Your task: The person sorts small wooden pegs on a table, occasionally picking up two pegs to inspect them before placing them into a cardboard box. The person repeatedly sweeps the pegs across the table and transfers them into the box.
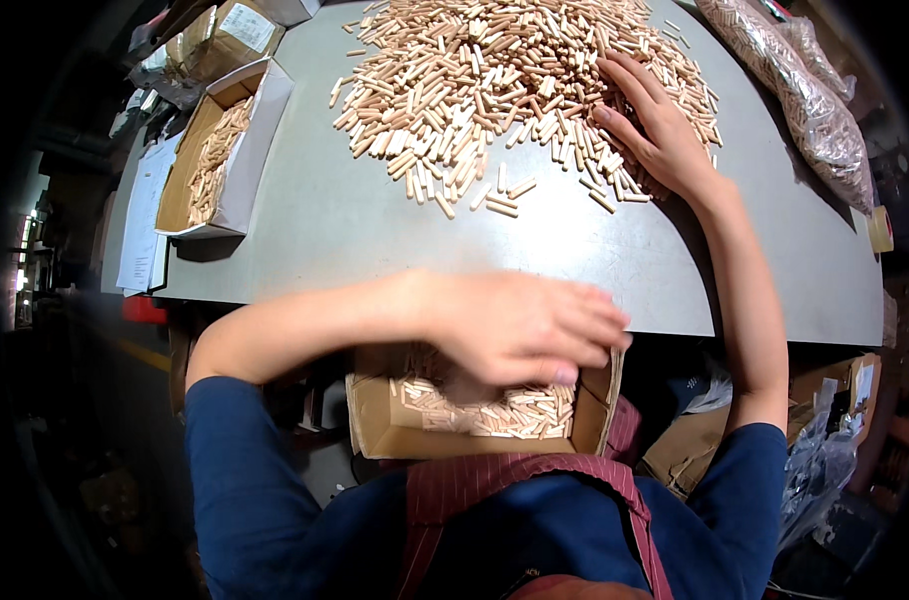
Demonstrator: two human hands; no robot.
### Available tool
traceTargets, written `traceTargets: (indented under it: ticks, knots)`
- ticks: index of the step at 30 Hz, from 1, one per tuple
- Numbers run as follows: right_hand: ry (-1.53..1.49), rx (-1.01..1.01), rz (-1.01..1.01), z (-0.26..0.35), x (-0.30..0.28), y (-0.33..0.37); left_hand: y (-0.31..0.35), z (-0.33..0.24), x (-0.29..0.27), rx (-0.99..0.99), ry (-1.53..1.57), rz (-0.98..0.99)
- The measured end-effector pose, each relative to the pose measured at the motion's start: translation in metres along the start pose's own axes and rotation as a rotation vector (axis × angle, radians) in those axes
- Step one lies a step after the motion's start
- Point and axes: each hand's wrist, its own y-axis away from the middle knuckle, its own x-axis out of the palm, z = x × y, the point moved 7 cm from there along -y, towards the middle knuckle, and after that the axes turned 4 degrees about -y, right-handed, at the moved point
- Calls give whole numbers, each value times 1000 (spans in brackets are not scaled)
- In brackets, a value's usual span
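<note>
Head view: a heap of small wooden dowels (445, 100) spreads over the far middle of the grey surface (375, 235), a few lying apart at its near edge.
Right hand: the right hand (652, 128) rests against the heap's right side, thumb and forefinger spread, with no dowel visibly pinched between them (the other fingers are partly hidden).
Left hand: the left hand (535, 325) is over the near cardboard box (475, 446), fingers pointing right; it is blurred, so whether it grasps anything cannot be told.
Near box: more dowels lie inside, scattered over its bottom, beside the surface's near edge.
Left side: a white carton (260, 155) holding dowels stands near some papers (143, 225).
Right side: a clear bag (815, 115), apparently full of dowels, lies along the far right edge.
Step in hand: probably shifting dowels from heap to near box, one hand at each place.
Next move: it would seem to call for the right fingers to gather a batch nearward, with the left hand clear of the box's mouth.
</note>
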Motion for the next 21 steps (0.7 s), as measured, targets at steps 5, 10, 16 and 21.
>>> traceTargets:
  ticks: [5,10,16,21]
  knots:
    - [44,21,14,1,1,-1,29,-31,-1,-173,238,-111]
    - [76,5,7,3,2,0,69,0,-64,-506,-517,-403]
    - [33,55,60,2,1,-1,87,50,-79,-860,-911,-140]
    - [72,4,21,4,0,-1,70,34,-57,-762,-784,-78]
